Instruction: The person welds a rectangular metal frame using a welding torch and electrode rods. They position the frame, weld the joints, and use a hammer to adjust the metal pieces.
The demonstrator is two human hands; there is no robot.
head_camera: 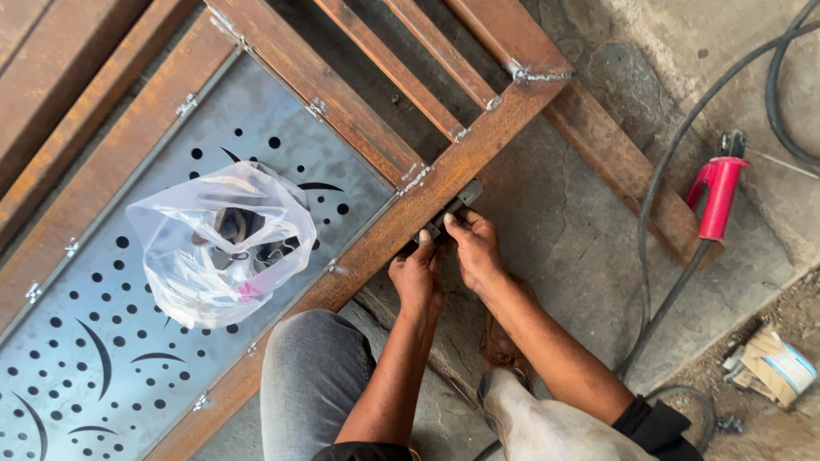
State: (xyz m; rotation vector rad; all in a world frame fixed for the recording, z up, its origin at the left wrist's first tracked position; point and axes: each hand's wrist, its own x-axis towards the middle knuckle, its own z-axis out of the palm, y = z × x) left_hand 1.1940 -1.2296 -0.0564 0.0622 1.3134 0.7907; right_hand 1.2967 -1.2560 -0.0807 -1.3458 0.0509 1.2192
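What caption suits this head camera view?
Both hands, left and right, press a small dark metal latch against a rusty steel frame.

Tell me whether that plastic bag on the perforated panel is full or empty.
Partly filled: dark metal parts show through the clear plastic bag, slumped on the perforated panel.

Both hands reach forward, side by side.
The left hand [416, 277] and right hand [475, 248] have bare forearms stretched out from bent knees, fingers [424, 248] curled downward, knuckles up, thumbs nearly touching.
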